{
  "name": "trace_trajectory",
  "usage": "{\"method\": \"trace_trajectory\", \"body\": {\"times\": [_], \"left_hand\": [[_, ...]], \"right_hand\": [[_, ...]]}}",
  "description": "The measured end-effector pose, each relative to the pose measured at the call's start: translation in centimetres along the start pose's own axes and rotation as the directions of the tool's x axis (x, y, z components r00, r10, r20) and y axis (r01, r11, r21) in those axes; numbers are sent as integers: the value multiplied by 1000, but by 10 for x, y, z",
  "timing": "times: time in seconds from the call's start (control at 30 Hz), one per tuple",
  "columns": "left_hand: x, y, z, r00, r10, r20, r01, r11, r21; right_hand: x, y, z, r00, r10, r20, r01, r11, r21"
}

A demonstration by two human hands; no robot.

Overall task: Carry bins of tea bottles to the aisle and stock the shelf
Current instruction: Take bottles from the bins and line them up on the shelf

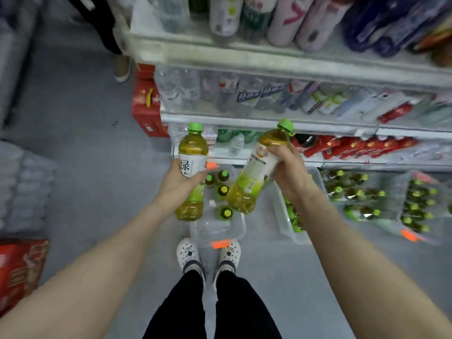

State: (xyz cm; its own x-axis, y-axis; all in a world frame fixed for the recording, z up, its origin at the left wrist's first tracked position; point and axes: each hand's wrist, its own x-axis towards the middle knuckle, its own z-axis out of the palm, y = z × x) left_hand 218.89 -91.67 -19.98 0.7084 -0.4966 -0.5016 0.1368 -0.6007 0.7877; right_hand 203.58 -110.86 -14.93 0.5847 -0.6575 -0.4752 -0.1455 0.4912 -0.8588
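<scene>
Above the clear bin point(216, 228) sitting on the floor point(97, 148) at the foot of the shelving point(269, 122), both hands are holding tea bottles at about the level of the lower shelf edge. Left hand point(178, 183) is wrapping its grip around the label band of the left bottle point(192, 172), upright, green cap on top. Right hand point(291, 174) is clenching the right bottle point(259, 172) at mid-body, tilted with its cap leaning toward the shelf edge. Both bottles are clear plastic, rounded, full of amber-yellow liquid, with white-and-green glossy sleeves and ribbed green caps. Judging by the fill, each is going to feel moderately heavy for one hand; walls probably flex a little under squeeze, and the sleeve looks slick, so the waist at the label seems the safest hold, fingers well around. Four more bottles point(221, 192) are standing in the far end of the bin, caps up; the near end is bare. A second bin point(289, 216) at the right is holding more green-capped bottles, and shrink-wrapped packs point(362, 194) are lying by the shelf base. Shelves above are carrying water and other drinks, blurred. White clogs point(188, 253) are standing just behind the bin's near edge.
</scene>
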Motion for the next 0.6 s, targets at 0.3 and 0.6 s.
{"method": "trace_trajectory", "body": {"times": [0.3, 0.6], "left_hand": [[-55, 146, -41, 952, 294, 79, -294, 956, -9], [-96, 259, -71, 805, 573, 154, -576, 817, -31]], "right_hand": [[-72, -127, 23, 982, -171, -79, 171, 985, -3], [-122, -249, 48, 937, -349, -9, 343, 924, -171]]}}
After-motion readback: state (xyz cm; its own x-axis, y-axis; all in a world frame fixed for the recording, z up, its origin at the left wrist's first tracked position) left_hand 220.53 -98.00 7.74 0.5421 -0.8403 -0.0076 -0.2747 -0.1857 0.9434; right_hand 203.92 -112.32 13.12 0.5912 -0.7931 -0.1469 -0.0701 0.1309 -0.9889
